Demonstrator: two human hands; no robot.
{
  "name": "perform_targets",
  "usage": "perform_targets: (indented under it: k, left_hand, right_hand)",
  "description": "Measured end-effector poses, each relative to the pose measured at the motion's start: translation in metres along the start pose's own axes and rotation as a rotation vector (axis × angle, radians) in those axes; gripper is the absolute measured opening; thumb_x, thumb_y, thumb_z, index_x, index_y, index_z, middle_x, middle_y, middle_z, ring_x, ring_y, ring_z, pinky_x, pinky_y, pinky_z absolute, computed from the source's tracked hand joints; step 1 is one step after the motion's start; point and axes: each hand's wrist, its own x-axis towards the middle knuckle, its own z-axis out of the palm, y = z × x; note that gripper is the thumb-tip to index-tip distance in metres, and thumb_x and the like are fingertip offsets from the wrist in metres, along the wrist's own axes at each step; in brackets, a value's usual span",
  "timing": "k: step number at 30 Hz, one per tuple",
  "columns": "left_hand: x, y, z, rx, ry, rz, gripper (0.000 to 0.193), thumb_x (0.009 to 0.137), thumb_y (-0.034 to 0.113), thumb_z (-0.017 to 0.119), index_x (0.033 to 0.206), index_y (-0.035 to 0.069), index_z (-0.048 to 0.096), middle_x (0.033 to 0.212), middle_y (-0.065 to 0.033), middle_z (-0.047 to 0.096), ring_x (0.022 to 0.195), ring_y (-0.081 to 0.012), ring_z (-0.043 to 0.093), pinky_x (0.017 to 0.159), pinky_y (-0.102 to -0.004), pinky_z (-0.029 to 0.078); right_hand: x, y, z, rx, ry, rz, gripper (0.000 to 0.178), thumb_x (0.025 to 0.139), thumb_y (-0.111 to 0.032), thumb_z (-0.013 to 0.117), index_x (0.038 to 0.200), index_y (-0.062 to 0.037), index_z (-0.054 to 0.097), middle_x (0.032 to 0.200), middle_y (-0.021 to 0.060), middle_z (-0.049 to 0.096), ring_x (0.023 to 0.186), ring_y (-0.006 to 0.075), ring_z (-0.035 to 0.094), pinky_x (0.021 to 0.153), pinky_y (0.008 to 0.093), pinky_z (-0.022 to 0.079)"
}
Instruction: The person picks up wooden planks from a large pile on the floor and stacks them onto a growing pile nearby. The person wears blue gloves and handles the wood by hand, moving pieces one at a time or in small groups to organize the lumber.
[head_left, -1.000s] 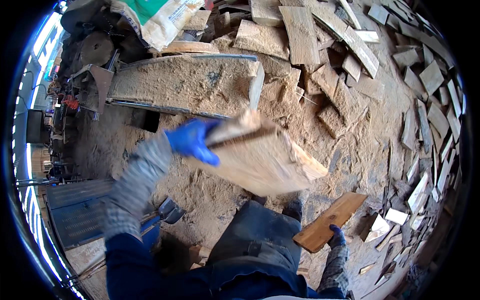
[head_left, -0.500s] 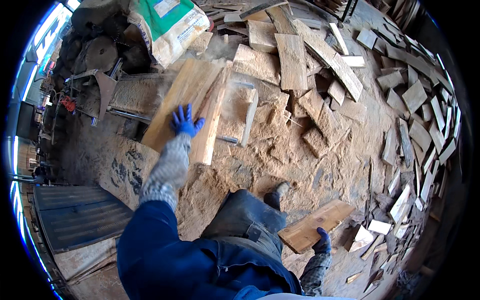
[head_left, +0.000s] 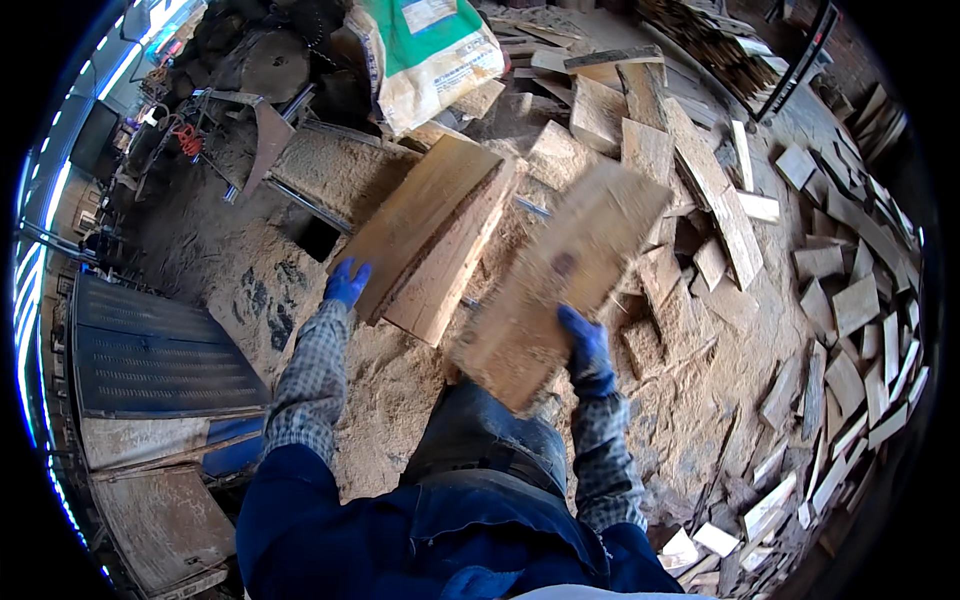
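"Count?"
"One plank, one thick slab, one sack; two gloved hands, left hand and right hand."
"Plank's position?"
"Ahead and left of the right hand, which holds it by its right edge, thumb on top; well apart from the left hand."
"Left hand?"
"Fingers at the slab's near left edge; whether gripping, I cannot tell. Slab rests across a sawdust-covered frame."

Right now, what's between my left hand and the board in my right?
In the head view, dark-streaked timber, then a narrow sawdust strip, lies between your left hand and the board.
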Motion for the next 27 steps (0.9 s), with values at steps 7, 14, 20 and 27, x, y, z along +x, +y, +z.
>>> perform_targets:
  k: [7,14,20,27]
  left_hand:
    - [0.096,-0.051,-0.049,-0.484,0.006,0.048,0.048,0.091,0.045,0.058,0.115,0.003,0.061,0.113,-0.0081,0.063,0.102,-0.0179,0.057,0.09,-0.0305,0.043]
    - [0.221,-0.002,0.003,-0.254,-0.155,0.21,0.055,0.091,0.05,0.053,0.119,0.003,0.059,0.119,-0.0111,0.061,0.109,-0.0221,0.057,0.093,-0.0318,0.043]
    - [0.258,0.054,0.072,-0.216,-0.363,0.114,0.062,0.089,0.056,0.051,0.116,0.002,0.061,0.117,-0.018,0.062,0.112,-0.0285,0.057,0.095,-0.0355,0.044]
    - [0.21,0.087,0.074,-0.404,-0.619,0.026,0.045,0.089,0.046,0.061,0.077,0.003,0.059,0.073,0.0003,0.051,0.069,-0.0127,0.043,0.065,-0.0303,0.042]
  right_hand:
    - [0.087,0.061,0.156,-0.067,-0.369,0.313,0.071,0.083,-0.04,0.07,0.13,0.0078,0.045,0.12,0.016,0.059,0.102,0.021,0.06,0.087,0.034,0.05]
    - [0.137,0.16,0.106,-0.577,0.191,0.163,0.082,0.086,-0.049,0.063,0.136,0.0099,0.033,0.12,0.0266,0.055,0.11,0.0334,0.056,0.095,0.0365,0.043]
    - [0.196,0.152,0.132,-0.15,0.226,0.432,0.06,0.089,-0.047,0.061,0.118,0.0046,0.054,0.105,0.0097,0.061,0.095,0.0177,0.056,0.084,0.0331,0.045]
    - [0.203,0.188,0.151,-0.164,0.556,0.472,0.076,0.084,-0.049,0.064,0.128,0.0095,0.042,0.123,0.0206,0.054,0.111,0.0249,0.053,0.093,0.0343,0.043]
